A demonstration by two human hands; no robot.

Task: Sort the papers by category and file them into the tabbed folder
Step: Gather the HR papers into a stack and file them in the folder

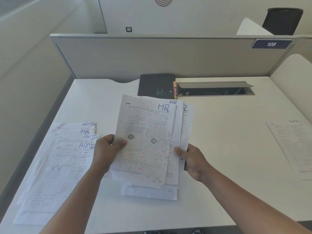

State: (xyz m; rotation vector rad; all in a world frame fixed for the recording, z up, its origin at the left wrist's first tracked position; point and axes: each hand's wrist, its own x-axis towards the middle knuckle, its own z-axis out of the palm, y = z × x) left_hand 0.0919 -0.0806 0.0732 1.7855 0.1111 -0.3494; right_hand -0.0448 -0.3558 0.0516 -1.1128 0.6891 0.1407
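Hands are holding a fanned HR stack (148, 137) above the worktop (219, 149): the left hand (104, 149) is pinching its left edge, the right hand (192, 159) is gripping its right edge, fingers curled. A mixed ADMIN/HR pile (64, 162) is lying left, one ADMIN sheet (293, 146) far right, the black folder (156, 86) closed behind the stack.

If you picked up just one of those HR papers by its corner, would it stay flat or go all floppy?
Probably floppy: the HR papers look like thin single sheets, and both hands, left hand and right hand, hold them. Likely very light too. They may slip apart, since the sheets already fan out unevenly at their top edges.
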